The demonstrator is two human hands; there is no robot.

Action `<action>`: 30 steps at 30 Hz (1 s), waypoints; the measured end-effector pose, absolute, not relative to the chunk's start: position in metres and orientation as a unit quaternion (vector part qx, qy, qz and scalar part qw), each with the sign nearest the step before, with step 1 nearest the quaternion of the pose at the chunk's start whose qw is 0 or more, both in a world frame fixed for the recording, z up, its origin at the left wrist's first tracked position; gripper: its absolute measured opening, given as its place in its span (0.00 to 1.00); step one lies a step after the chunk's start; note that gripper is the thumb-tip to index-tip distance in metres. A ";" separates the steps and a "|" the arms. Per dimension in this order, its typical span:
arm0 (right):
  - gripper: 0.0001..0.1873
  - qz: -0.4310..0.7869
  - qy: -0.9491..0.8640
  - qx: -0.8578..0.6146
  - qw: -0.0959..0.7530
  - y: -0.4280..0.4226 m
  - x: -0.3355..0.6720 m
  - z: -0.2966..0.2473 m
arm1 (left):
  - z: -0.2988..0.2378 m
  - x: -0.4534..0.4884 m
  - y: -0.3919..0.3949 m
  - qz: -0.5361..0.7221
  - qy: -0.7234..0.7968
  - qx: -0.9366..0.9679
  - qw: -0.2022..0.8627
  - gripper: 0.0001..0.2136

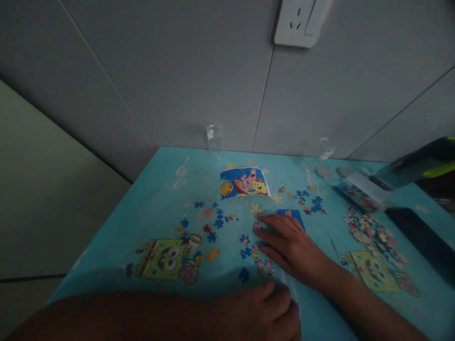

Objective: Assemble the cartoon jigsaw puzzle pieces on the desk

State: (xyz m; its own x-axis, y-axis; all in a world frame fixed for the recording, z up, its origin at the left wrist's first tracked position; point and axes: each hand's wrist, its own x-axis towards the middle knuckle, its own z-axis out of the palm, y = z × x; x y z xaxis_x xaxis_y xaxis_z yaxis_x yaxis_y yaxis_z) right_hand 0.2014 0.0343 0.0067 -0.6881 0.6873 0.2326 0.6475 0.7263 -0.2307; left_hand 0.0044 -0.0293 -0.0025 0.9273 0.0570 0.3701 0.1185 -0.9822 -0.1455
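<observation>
My right hand (pixel 289 244) lies over the table with fingers stretched out and apart. Its fingertips are beside or on small pink and blue jigsaw pieces (pixel 245 253); I cannot tell whether they touch. A flat blue picture piece (pixel 293 218) is partly covered by that hand. Closer to me, my left hand (pixel 263 310) is curled into a fist at the table's front; its palm is hidden. More loose blue pieces (pixel 219 218) lie to the left. Behind them is a cartoon picture sheet (pixel 245 182) with slightly curled edges.
The turquoise table (pixel 149 189) has printed cartoon figures. To the right lie a heap of mixed jigsaw pieces (pixel 373 232), a dark flat phone-like slab (pixel 423 241), a picture card (pixel 360 194) and a bottle (pixel 412 166). A clear container (pixel 214 139) stands by the wall.
</observation>
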 end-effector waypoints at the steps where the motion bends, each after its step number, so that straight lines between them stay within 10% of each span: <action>1: 0.19 0.063 -0.917 -0.363 0.151 0.034 0.202 0.006 | -0.001 0.004 -0.029 -0.186 -0.044 -0.978 0.082 0.12; 30: 0.18 0.050 -0.871 -0.434 0.225 0.048 0.227 -0.010 | 0.013 -0.004 -0.026 -0.146 -0.050 -0.985 0.081 0.13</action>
State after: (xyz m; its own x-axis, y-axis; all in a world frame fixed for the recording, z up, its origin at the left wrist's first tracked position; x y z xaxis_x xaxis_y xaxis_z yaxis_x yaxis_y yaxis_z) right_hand 0.2267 0.0480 -0.0100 -0.5220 0.7782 0.3491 0.7332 0.6186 -0.2825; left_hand -0.0041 -0.0264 0.0134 0.9523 0.0751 0.2959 0.1227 -0.9817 -0.1458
